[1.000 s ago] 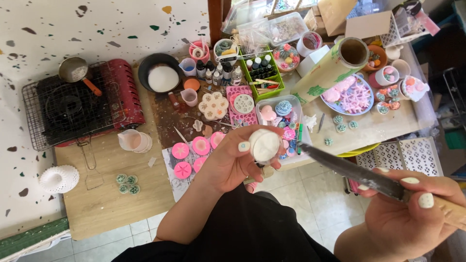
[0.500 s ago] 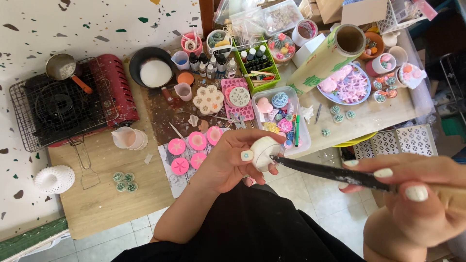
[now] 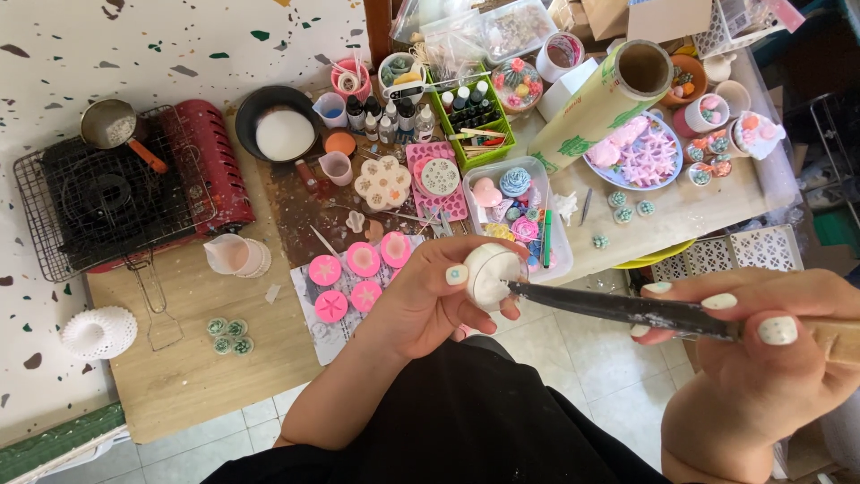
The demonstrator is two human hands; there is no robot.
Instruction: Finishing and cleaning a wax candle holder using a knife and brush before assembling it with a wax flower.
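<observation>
At the centre of the frame our left hand is curled around a small white mould, thumb and fingers closed on its sides so that its open face turns toward the right of the frame. Our right hand, at the lower right, is closed in a firm grip on the wooden handle of a knife, with the forefinger laid along the top of the blade.

The relation that counts here is the line of the knife. Its long axis runs nearly level across the frame, from the handle at the far right to the tip at the left, and the tip meets the mould at its lower right edge, touching it. So the mould lies straight left of the right hand, at the end of the blade, and is held by the left hand alone. We cannot tell whether the tip has gone in or only rests on the rim.

Both hands hang over the tiled floor, below the edge of the table. Just above the left hand, on the table, sit round pink moulds on a sheet of paper, and a clear tray of small coloured pieces stands right above the white mould. The red stove is well apart at the upper left.
</observation>
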